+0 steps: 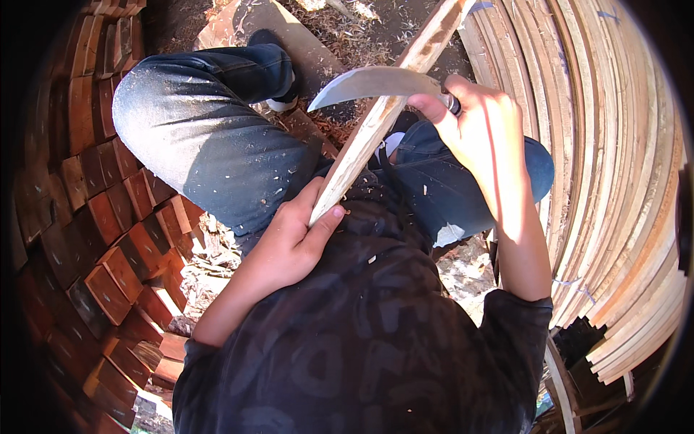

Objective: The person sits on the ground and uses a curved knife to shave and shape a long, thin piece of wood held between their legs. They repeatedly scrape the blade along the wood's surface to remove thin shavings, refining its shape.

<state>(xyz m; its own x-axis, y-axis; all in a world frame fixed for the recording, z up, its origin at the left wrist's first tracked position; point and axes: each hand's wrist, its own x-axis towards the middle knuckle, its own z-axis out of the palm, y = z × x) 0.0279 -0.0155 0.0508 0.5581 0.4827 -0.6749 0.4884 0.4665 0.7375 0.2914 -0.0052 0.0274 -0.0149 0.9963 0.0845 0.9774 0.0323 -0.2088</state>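
Note:
My left hand (296, 230) is closed round the near end of a long pale wooden stick (367, 136), close to my belly. The stick slants up and to the right, past the top of the view, with brown bark patches on its far part. In my right hand (481, 119) is a knife with a curved blade (376, 83), gripped by its dark handle with a metal ring. The blade lies across the stick, its tip pointing left. My right thumb rests near the base of the blade. Most of the handle is hidden in my fist.
Stacked reddish-brown wood blocks (116, 275) rise on the left. Long pale wooden strips (578, 145) are piled on the right. My jeans-clad legs (224, 137) are bent in front of me. A board (289, 36) and scattered shavings (361, 11) lie on the ground ahead.

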